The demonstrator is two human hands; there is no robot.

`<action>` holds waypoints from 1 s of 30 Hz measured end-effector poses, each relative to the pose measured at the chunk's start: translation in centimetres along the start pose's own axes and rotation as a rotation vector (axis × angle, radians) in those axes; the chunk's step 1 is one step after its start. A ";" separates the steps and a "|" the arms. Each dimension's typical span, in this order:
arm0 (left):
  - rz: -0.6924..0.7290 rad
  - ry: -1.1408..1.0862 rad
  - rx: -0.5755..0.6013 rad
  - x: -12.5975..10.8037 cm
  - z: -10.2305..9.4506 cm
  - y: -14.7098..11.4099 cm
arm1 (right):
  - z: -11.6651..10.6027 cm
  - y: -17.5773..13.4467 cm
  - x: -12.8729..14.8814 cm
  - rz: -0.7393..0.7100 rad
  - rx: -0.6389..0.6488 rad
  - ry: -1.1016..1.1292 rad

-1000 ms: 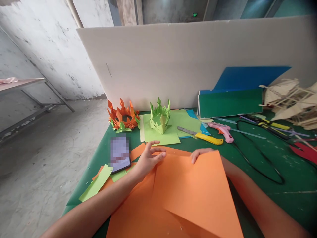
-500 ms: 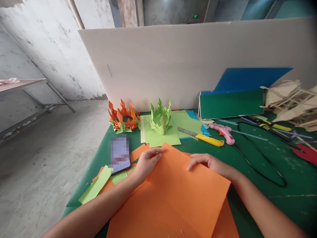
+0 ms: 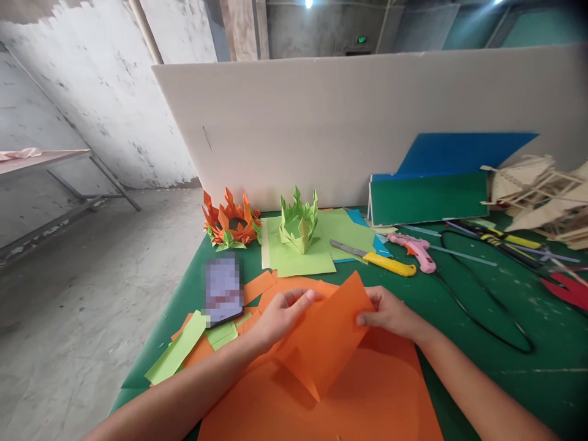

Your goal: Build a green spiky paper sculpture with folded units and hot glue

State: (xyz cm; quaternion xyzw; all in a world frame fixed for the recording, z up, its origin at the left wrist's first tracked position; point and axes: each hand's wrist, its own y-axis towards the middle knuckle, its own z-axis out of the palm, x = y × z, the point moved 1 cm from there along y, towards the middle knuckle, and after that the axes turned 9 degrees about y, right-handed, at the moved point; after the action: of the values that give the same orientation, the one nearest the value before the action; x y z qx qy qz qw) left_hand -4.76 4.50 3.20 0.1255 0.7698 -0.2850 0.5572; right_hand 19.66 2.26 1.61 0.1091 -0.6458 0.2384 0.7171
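An orange sheet of paper [image 3: 335, 343] is lifted and bent between my two hands, its lower corner pointing down at a larger orange sheet [image 3: 367, 404] on the table. At its left side my left hand [image 3: 285, 318] pinches the paper, thumb on top. On the right edge my right hand [image 3: 390, 312] grips it with the thumb in front and the fingers behind. Beyond my hands stand a green folded-paper crown [image 3: 299, 223] and an orange folded-paper crown [image 3: 232, 220] with green pieces round its base.
A phone [image 3: 223, 288] lies left among green paper strips [image 3: 177, 348]. Further back are a yellow utility knife [image 3: 386, 262], a pink glue gun [image 3: 418, 248] with a black cord, and a green board [image 3: 429, 199]. A white panel [image 3: 294, 122] closes off the back.
The upper orange sheet, nearly flat before, is now raised and bent, with its right part turned up and over to the left. My right hand has shifted from on top of it to its edge.
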 end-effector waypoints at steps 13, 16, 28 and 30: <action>0.029 0.030 -0.071 -0.2 -1.0 0.2 | 0.0 -0.4 1.4 -0.053 0.201 -0.133; -0.015 -0.007 0.010 -0.4 -0.6 -0.1 | 0.5 -0.2 1.0 0.010 0.082 -0.049; 0.135 -0.162 -0.167 1.1 1.4 0.3 | 1.7 1.1 -0.5 -0.159 -0.367 0.206; 0.122 -0.300 -0.157 0.7 1.6 0.1 | 2.4 1.0 -0.3 -0.099 -0.299 0.295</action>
State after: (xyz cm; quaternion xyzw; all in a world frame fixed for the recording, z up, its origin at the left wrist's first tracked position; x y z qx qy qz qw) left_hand -3.69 3.61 2.14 0.0843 0.6889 -0.2053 0.6901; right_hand 17.09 1.93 1.46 -0.0030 -0.5561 0.1177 0.8228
